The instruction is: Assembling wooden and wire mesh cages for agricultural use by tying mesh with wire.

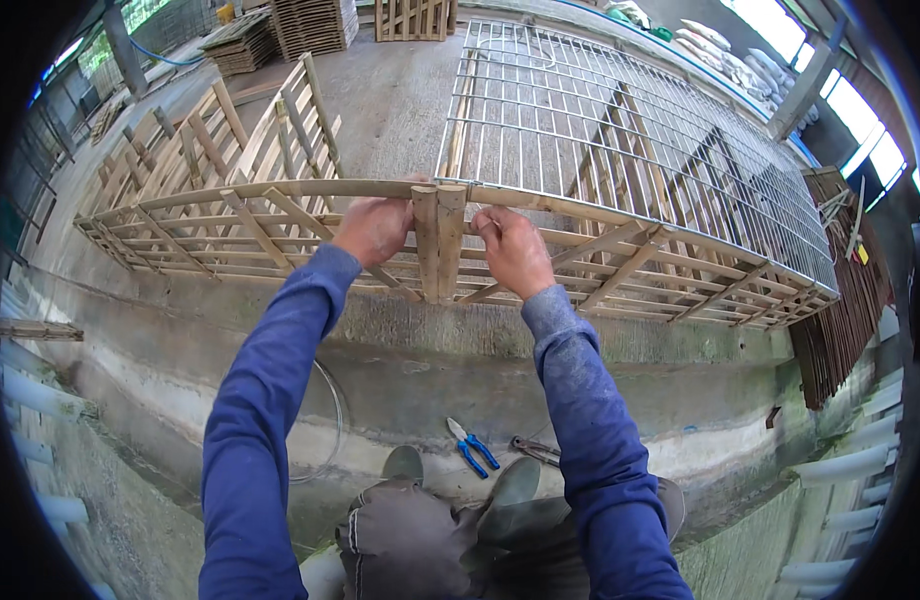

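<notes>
Both grips are clamped on the wooden lattice frame's top rail, left hand (375, 228) and right hand (513, 250) flanking the paired upright posts (438, 240), wire mesh panel (620, 130) lying beyond, blue-handled pliers (470, 445) on the near ledge below.

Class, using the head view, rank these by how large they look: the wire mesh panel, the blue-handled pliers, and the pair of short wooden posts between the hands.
1. wire mesh panel, by far the largest.
2. pair of short wooden posts.
3. blue-handled pliers, smallest, though they lie lower down, nearer the feet, so the gap to the posts is unsure.
</notes>
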The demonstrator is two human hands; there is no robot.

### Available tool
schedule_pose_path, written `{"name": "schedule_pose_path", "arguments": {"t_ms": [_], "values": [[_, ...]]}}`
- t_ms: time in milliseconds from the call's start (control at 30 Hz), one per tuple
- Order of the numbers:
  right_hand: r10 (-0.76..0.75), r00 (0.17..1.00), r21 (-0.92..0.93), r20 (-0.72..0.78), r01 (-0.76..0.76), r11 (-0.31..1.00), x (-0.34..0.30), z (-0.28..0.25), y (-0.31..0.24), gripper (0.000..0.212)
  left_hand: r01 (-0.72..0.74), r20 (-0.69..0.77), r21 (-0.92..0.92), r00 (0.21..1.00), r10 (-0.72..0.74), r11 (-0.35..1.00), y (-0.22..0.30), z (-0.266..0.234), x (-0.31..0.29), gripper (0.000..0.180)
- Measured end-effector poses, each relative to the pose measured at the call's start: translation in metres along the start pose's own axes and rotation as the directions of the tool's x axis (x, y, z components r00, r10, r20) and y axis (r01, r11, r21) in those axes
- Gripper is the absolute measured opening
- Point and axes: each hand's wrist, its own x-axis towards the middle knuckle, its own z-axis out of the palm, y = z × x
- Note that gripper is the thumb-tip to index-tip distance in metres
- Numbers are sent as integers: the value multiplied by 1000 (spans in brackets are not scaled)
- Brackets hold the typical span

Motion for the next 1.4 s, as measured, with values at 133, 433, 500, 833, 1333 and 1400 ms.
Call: {"name": "schedule_pose_path", "arguments": {"t_ms": [133,433,500,833,1333,1400], "values": [[-17,996,-82,-86,9,997,-15,-1,-1,21,228,-235,33,948,-215,973,10,21,-7,27],[128,987,94,-99,-119,988,-46,-10,3,17,401,-720,14,639,-269,916,51,27,-18,15],[171,983,198,-72,-154,968,-42,0,3,17,420,-751,63,617,-234,905,52,20,-24,16],[-26,968,293,251,-51,955,-61,-28,-2,27,458,-437,-123,772,-463,880,71,-7,-38,18],[174,984,235,-29,-163,958,-51,1,-58,27,266,137,-952,811,-568,151,71,-5,-67,13],[123,990,143,-63,-113,983,-46,7,-52,25,256,211,-967,818,-535,9,86,2,-74,10]]}}
